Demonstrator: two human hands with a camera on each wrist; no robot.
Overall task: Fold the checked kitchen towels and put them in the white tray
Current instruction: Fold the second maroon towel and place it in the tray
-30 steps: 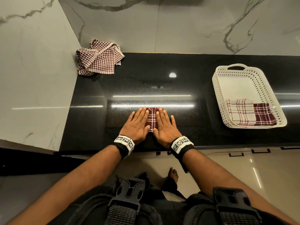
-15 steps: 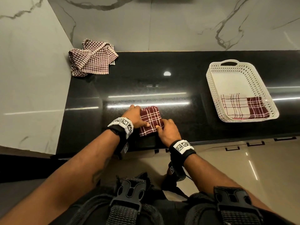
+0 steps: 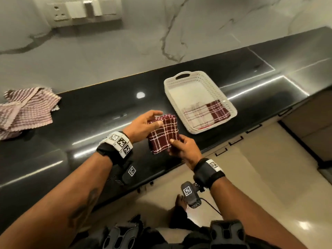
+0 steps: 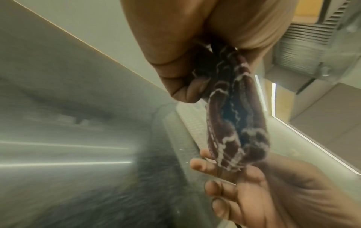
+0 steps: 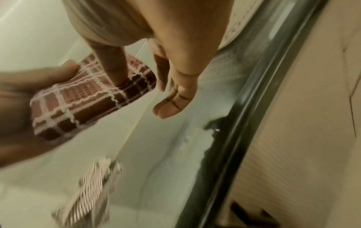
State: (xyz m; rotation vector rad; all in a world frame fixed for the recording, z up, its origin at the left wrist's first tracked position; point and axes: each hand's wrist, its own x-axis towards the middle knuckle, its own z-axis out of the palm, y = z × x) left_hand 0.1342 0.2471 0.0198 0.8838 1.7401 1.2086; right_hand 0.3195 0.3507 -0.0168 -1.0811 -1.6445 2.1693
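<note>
Head view: folded maroon checked towel (image 3: 163, 133) lifted clear of the black countertop (image 3: 100, 112), pinched at its far left corner by the left hand (image 3: 143, 123), thumb on top, and at its near right edge by the right hand (image 3: 185, 148). White tray (image 3: 222, 97) just beside, to the right, with two folded towels (image 3: 206, 113) already at its near end. Unfolded striped towel (image 3: 27, 110) well apart at the left end. Folding apparently finished; carrying step in hand. Next move likely calls for a short travel right and a flat lowering without letting the layers spring open.

Left wrist view: left thumb and fingers (image 4: 175, 64) clamped on the towel's layered edge (image 4: 234, 115); right hand (image 4: 254, 192) supporting below, fingers loosely spread.

Right wrist view: right thumb (image 5: 115, 67) pressing on the towel's top face (image 5: 87, 95); the other fingers (image 5: 171, 98) hanging loose beside it; grip underneath hidden.
</note>
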